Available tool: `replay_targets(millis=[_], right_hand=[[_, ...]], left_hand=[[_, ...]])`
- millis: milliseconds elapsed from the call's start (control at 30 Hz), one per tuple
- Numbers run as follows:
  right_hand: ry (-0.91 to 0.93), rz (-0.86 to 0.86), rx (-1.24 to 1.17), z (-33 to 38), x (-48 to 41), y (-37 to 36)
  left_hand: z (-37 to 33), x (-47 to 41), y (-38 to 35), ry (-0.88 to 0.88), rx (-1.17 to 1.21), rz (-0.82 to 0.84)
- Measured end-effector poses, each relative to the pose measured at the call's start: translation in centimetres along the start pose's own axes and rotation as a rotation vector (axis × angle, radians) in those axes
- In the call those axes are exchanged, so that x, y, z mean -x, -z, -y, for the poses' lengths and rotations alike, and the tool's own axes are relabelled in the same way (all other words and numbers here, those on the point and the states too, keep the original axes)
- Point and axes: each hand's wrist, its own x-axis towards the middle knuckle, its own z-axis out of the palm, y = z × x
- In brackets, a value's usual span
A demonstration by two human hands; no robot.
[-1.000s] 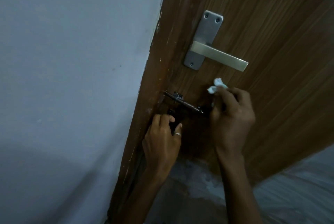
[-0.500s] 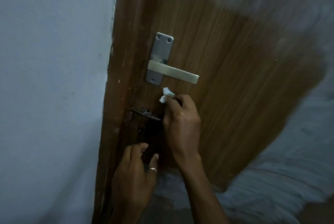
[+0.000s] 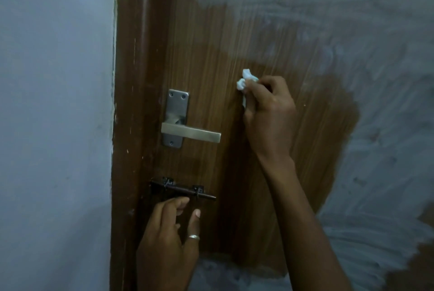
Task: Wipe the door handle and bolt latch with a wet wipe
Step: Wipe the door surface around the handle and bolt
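Pale blue-grey wall (image 3: 54, 102) fills the left side of your view, meeting the brown wood-grain door (image 3: 211, 44) at a darker brown edge strip (image 3: 131, 79). Just right of that strip sits the brushed silver lever handle (image 3: 191, 134) on its rectangular metal plate (image 3: 177, 107), the lever pointing right. Below it the dark metal bolt latch (image 3: 183, 189) lies level across the door.

Your left hand (image 3: 169, 239) comes up from the bottom edge, back toward you, directly under the bolt latch. Its fingers are loosely curled, and the thumb, wearing a silver ring (image 3: 194, 236), points up and stands apart from the forefinger. It grips nothing. The forefinger is right beneath the bolt's rod, but you cannot tell whether it touches.

Your right hand (image 3: 267, 114) is raised on an outstretched forearm, above and to the right of the lever handle and clear of it. Its fingers are curled tight around a crumpled white wet wipe (image 3: 244, 81), which pokes out past the fingertips close to the door face.

Farther right, greyish smeared patches (image 3: 352, 32) spread over the wood.
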Motion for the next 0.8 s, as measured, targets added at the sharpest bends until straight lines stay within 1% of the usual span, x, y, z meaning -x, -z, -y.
replay_targets(millis=[133,267,367,400,467,533,600,700,800], right_hand=[[0.109,0.090,0.001,3.4,-4.1,-2.2],[0.186,0.120,0.018,7.6,-4.8,-4.4],[0.233,0.163,0.032,8.2,-5.1,-4.7],[0.243,0.171,0.054,7.6,-5.2,-4.2],[0.230,0.130,0.068,5.5,-4.8,-2.5],[0.170,0.082,0.079,2.2,-3.8,0.1],[0.068,0.024,0.106,-2.1,-2.8,3.3],[-0.066,-0.096,0.131,-7.7,-1.6,7.9],[-0.114,-0.136,0.157,-10.9,-1.2,10.5]], left_hand=[[-0.7,-0.5,0.4,-0.031,-0.011,-0.024],[-1.4,-0.7,0.6,-0.031,0.016,-0.063],[-2.0,-0.8,0.2,-0.075,0.011,-0.082],[-2.1,-0.8,0.0,-0.094,0.017,-0.088],[-2.4,-0.8,-0.2,-0.105,0.033,-0.102],[-2.6,-1.0,-0.7,-0.112,0.001,-0.089],[-2.8,-1.3,-1.3,-0.123,-0.034,-0.078],[-3.8,-1.3,-2.4,-0.139,0.006,-0.096],[-5.2,-0.5,-3.7,-0.137,0.064,-0.083]])
